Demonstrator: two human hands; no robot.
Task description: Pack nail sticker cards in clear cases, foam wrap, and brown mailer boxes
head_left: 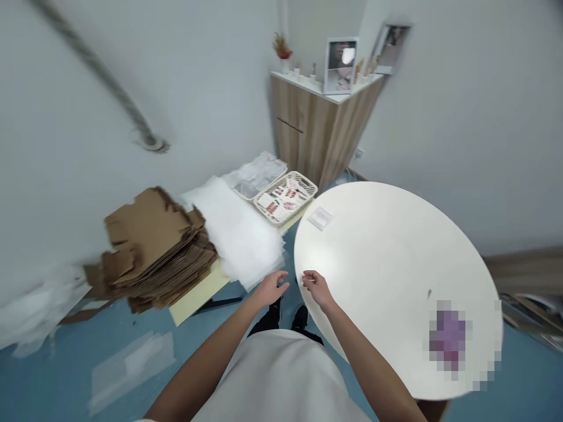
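Note:
My left hand (270, 288) hovers just off the left edge of a round white table (396, 275), fingers loosely spread and holding nothing. My right hand (315, 287) rests at that same table edge, fingers curled slightly but apart, also holding nothing. The two hands are close together, a small gap between them. A small clear packet (321, 218) lies on the table's far left part, well beyond both hands. A stack of white foam sheets (237, 231) lies on a low bench to the left of my left hand.
A pile of flattened brown cardboard boxes (153, 249) sits at the left of the bench. Two baskets (285, 196) with packets stand at its far end. A wooden cabinet (316, 126) fills the corner. Clear plastic sheets (127, 366) lie on the blue floor.

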